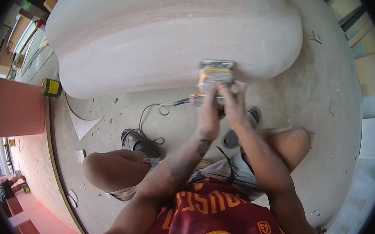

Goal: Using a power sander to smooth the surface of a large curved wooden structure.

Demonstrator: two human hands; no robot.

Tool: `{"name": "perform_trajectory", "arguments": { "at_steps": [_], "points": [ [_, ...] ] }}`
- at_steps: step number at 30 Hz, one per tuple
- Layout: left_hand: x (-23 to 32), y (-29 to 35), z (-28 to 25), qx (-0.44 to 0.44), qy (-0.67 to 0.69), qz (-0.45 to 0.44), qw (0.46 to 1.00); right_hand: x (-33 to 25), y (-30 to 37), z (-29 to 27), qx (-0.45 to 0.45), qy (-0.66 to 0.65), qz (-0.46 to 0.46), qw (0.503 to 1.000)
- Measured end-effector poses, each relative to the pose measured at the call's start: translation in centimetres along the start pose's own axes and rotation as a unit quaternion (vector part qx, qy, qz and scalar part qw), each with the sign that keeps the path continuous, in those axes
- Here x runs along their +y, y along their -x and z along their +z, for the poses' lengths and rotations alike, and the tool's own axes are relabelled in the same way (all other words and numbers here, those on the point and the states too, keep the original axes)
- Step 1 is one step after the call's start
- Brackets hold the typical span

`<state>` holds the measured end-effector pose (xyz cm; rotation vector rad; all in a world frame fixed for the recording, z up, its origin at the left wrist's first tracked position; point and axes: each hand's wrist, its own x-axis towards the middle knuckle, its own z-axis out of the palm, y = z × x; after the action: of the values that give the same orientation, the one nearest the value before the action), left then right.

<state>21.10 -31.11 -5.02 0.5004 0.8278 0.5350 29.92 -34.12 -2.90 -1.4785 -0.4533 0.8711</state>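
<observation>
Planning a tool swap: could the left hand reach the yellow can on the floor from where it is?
Probably not. The left hand grips the sander against the big white form; the yellow can sits far off left.

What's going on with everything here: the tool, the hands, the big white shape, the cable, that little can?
Sander: pressed flat against the white form's lower side.
Left hand: gripping the sander.
Right hand: gripping the sander.
White rounded form: lying on the floor, dusty.
Cable: loose, looped on the floor.
Yellow can: on its side.
</observation>
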Motion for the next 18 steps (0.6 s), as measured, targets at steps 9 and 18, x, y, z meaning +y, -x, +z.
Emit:
{"name": "perform_trajectory", "arguments": {
  "at_steps": [9,18],
  "points": [
    [2.2,0.9,2.3,-0.038,0.084,0.037,0.995,0.1,-1.9,-0.2,0.024,0.085,-0.018,0.996],
    [9.3,3.8,-9.7,0.001,0.115,0.083,0.990,0.2,1.9,12.6,-0.146,0.141,0.002,0.979]
  ]
}}
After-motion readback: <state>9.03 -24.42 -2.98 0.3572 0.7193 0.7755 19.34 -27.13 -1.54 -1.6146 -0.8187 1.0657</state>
